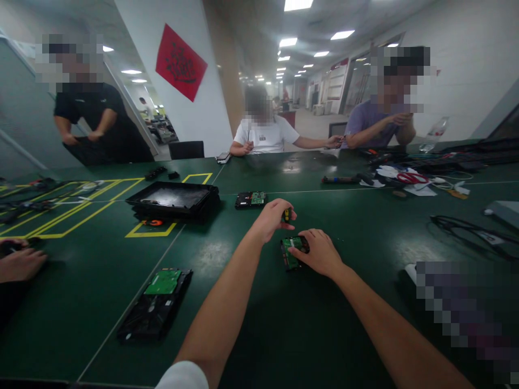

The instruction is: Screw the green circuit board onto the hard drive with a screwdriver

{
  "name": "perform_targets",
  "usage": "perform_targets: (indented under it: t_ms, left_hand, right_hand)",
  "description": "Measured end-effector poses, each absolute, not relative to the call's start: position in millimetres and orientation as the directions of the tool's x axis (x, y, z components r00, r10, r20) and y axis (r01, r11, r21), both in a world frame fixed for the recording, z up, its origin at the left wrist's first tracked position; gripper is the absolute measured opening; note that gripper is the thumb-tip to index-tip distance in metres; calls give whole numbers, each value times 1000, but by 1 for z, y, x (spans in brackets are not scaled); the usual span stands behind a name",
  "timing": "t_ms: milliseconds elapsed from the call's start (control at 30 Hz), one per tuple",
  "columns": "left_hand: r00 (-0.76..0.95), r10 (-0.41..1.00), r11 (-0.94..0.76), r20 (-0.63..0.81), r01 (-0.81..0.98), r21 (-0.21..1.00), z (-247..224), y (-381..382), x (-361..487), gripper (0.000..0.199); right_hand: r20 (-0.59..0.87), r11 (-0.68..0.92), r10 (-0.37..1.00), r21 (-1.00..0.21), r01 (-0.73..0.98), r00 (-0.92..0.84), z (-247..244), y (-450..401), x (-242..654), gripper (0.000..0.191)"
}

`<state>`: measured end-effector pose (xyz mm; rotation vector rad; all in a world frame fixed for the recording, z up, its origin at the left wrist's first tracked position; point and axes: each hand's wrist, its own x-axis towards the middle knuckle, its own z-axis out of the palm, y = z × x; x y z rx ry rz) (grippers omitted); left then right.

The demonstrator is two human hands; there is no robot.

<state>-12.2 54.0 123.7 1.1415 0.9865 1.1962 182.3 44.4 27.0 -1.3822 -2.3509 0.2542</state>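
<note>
My left hand (272,220) is closed around a small yellow-and-black tool handle (287,215), held just above and behind a hard drive. Its shaft or tip cannot be made out. That hard drive (290,260) lies on the table with its green circuit board facing up. Gripping its right side is my right hand (322,252), thumb across the board and fingers over the far edge. A second hard drive (250,199) rests beyond my left hand. Nearer on the left is a larger black drive (151,307) with a green board at its far end.
Black trays (172,200) are stacked at left, by an orange-handled tool (153,222). A black cable (472,232) and a grey box (503,212) are at right. Papers and wires (413,178) clutter the far right. Another person's hand (22,259) enters at left; people sit opposite.
</note>
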Motion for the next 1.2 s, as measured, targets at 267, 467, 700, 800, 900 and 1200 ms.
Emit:
perform_targets:
  t_ms: [267, 467, 700, 800, 900, 1200]
  left_hand:
    - [149, 982, -93, 116, -157, 983, 109, 55, -19, 28]
    - [129, 987, -76, 99, -171, 982, 110, 51, -16, 28]
    - [19, 990, -136, 140, -137, 981, 107, 51, -8, 24]
    - [-3, 986, -168, 169, -83, 982, 104, 53, -6, 26]
    - [-39, 978, -206, 206, -13, 978, 101, 55, -4, 28]
    - [12, 966, -256, 260, -117, 959, 95, 63, -12, 27]
  right_hand:
    - [260, 509, 859, -332, 794, -441, 24, 44, 182, 57]
    - [265, 509, 858, -327, 796, -439, 24, 43, 183, 56]
    - [264, 509, 859, -336, 793, -439, 23, 44, 183, 58]
    - [258, 510, 859, -342, 790, -443, 23, 44, 183, 59]
    - [260, 508, 859, -333, 794, -441, 22, 45, 183, 58]
    - [276, 513, 855, -321, 796, -440, 22, 43, 183, 59]
